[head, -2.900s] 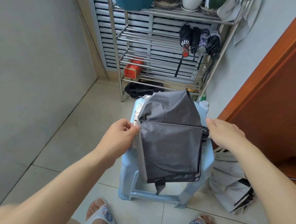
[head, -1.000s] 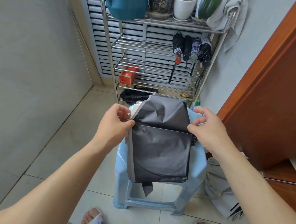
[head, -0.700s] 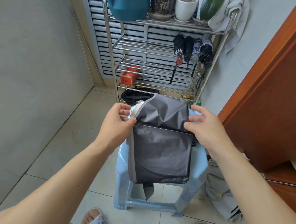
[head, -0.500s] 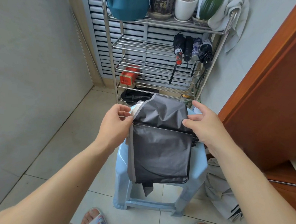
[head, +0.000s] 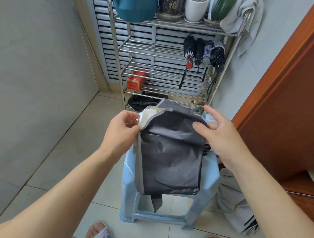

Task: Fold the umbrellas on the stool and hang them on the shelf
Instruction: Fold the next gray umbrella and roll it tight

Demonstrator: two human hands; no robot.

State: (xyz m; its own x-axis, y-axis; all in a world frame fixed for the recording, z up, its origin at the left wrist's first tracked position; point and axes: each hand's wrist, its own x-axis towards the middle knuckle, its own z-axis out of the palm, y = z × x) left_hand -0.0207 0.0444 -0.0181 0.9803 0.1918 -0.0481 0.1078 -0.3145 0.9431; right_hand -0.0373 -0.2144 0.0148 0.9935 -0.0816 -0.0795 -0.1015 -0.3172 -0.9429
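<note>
Tiled floor (head: 60,160) runs along the grey wall on the left. Next comes the left hand (head: 120,133), fingers curled, pinching the left edge of the dark grey umbrella (head: 170,157) where a pale inner layer shows beside the thumb. That umbrella lies collapsed across the light blue stool (head: 208,178), its canopy draped flat over the seat and hanging down the front, a narrow strap dangling below the hem. Behind it stands the metal shelf (head: 170,26) — a teal container, a dark pot, a white pot and a towel on top, a red tin (head: 135,80) on a lower tier, and four folded umbrellas (head: 203,51) hanging from a rail at its right side. The right hand (head: 220,134) hovers at the canopy's upper right corner, fingers spread and mostly straight; the thumb touches the fabric, gripping nothing. Further right, a pale grey umbrella (head: 232,200) lies crumpled on the floor beside the stool — against the brown wooden door (head: 291,102).
</note>
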